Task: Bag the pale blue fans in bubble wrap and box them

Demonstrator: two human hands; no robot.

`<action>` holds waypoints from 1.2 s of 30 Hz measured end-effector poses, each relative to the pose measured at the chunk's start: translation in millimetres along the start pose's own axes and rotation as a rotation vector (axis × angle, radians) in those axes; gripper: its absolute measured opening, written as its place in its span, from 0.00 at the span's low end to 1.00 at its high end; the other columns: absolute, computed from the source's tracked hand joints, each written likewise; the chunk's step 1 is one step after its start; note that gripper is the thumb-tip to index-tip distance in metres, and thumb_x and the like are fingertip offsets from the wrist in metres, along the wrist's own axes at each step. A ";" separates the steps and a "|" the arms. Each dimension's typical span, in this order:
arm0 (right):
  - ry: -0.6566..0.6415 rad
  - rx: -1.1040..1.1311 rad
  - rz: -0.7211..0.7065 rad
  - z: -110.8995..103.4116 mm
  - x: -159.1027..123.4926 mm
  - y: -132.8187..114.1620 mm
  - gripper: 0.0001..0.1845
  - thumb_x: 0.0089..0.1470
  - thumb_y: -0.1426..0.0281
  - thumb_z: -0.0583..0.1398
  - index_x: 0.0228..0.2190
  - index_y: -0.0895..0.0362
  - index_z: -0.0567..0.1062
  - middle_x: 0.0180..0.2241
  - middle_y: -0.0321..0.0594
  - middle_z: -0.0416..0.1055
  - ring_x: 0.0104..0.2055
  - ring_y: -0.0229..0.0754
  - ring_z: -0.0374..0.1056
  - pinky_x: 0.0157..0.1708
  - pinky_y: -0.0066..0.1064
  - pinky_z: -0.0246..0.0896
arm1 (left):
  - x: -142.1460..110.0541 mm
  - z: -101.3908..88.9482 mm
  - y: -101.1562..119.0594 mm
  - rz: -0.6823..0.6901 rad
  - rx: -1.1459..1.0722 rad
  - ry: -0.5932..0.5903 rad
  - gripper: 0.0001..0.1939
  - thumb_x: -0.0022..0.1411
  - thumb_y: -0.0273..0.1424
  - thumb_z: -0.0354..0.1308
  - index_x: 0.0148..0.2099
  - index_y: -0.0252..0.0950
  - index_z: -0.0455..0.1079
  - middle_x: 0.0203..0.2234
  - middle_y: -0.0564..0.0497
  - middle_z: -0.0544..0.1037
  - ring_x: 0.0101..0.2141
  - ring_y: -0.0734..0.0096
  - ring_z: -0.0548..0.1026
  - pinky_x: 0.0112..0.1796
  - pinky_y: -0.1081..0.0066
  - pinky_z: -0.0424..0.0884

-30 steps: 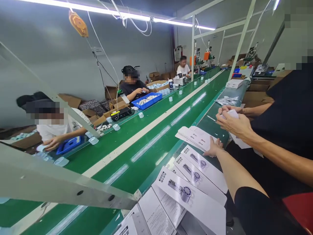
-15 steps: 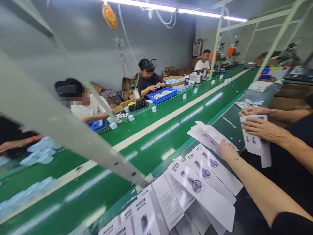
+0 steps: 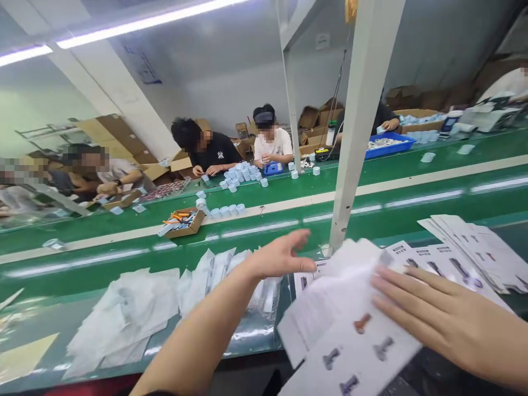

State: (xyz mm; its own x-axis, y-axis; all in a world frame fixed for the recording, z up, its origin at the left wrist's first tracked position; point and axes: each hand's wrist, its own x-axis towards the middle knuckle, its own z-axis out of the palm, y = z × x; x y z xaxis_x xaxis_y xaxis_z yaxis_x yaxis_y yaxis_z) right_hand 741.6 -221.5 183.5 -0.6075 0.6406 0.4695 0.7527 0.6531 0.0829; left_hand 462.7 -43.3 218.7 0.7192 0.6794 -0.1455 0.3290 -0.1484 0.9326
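Observation:
My right hand (image 3: 445,316) lies with its fingers stretched across the face of some white printed leaflets (image 3: 346,344), which it holds tilted at the table's near edge. Its thumb is hidden. Pictures of small devices show on the front sheet, and the upper part is smeared by motion. Just left of these sheets, my left hand (image 3: 284,256) hovers with fingers apart and nothing in it. Behind the held sheets, more printed leaflets (image 3: 437,264) lie fanned on the table, with another stack (image 3: 478,242) to their right.
White plastic bags (image 3: 127,313) and packed bags (image 3: 218,269) lie on the left. A metal post (image 3: 358,121) rises before the green conveyor (image 3: 284,234). On the conveyor stand pale blue cups (image 3: 229,210) and a carton of tools (image 3: 185,223). Several co-workers sit across it.
The view has swung left. My right hand, earlier on the far leaflet stack, now holds leaflets in front of me. My left hand has come into view; the neighbour's hands at right have left it.

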 end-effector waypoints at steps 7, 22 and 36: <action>0.381 0.555 0.657 39.6 87.8 -74.0 0.30 0.63 0.71 0.50 0.63 0.47 0.48 0.57 0.45 0.66 0.57 0.47 0.63 0.51 0.46 0.66 | -73.4 0.3 -66.0 -0.023 -0.683 0.012 0.26 0.44 0.38 0.70 0.45 0.33 0.70 0.39 0.44 0.79 0.37 0.58 0.77 0.39 0.63 0.71; -0.034 1.109 0.993 101.3 183.9 -225.3 0.20 0.57 0.55 0.54 0.43 0.56 0.71 0.37 0.42 0.74 0.43 0.50 0.69 0.40 0.38 0.66 | -180.8 -60.0 -72.8 0.435 0.819 0.297 0.14 0.59 0.34 0.59 0.48 0.37 0.67 0.40 0.46 0.73 0.43 0.60 0.68 0.45 0.59 0.67; -0.231 1.096 0.869 104.6 175.1 -222.2 0.16 0.55 0.60 0.54 0.39 0.57 0.73 0.35 0.41 0.74 0.36 0.47 0.68 0.33 0.33 0.61 | -180.5 -68.6 -48.1 0.220 0.886 -0.002 0.16 0.52 0.39 0.66 0.39 0.36 0.69 0.36 0.49 0.75 0.40 0.61 0.69 0.40 0.66 0.65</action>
State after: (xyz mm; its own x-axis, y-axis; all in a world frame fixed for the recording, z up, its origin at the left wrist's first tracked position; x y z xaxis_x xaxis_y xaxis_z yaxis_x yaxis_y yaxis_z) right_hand 441.4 -212.2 155.4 -0.1675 0.9754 -0.1434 0.3919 -0.0676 -0.9175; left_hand 275.1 -109.5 222.8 0.8220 0.5694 0.0042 0.5333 -0.7724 0.3450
